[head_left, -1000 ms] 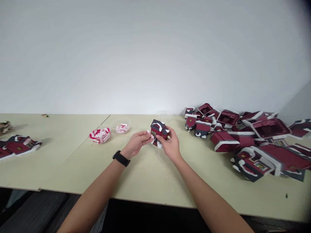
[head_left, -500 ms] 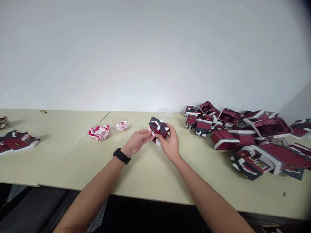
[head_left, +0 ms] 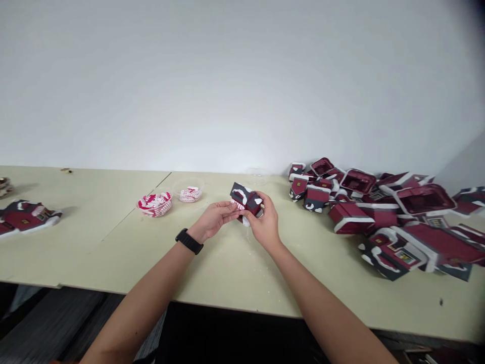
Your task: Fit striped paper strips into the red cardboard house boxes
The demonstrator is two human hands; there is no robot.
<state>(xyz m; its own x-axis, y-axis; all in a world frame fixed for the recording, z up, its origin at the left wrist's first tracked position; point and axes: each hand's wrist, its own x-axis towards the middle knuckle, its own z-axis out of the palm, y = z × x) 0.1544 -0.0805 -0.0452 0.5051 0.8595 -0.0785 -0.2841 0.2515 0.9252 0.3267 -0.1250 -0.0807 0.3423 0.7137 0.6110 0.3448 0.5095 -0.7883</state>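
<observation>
Above the middle of the table, my right hand (head_left: 266,222) grips a small dark-red model house (head_left: 253,203) with a dark grey roof and white snow-like trim. My left hand (head_left: 215,220) pinches a small red-and-white striped piece (head_left: 238,204) against the front of the house, below the roof edge. Fingertips of both hands meet there and hide part of the piece. To the left stands a clear bowl of red-and-white striped pieces (head_left: 155,203); a second clear bowl (head_left: 189,194) behind it holds more of them.
A heap of dark-red model houses (head_left: 356,212) covers the table's right side. Another house (head_left: 28,218) stands at the far left, with striped trim on it. A clear lid-like dish (head_left: 257,175) lies near the wall. The pale table (head_left: 113,253) has a seam on the left.
The striped piece now sits closer under the roof edge of the house, and more of its stripes show. Both hands stay nearly in place; the view has shifted slightly.
</observation>
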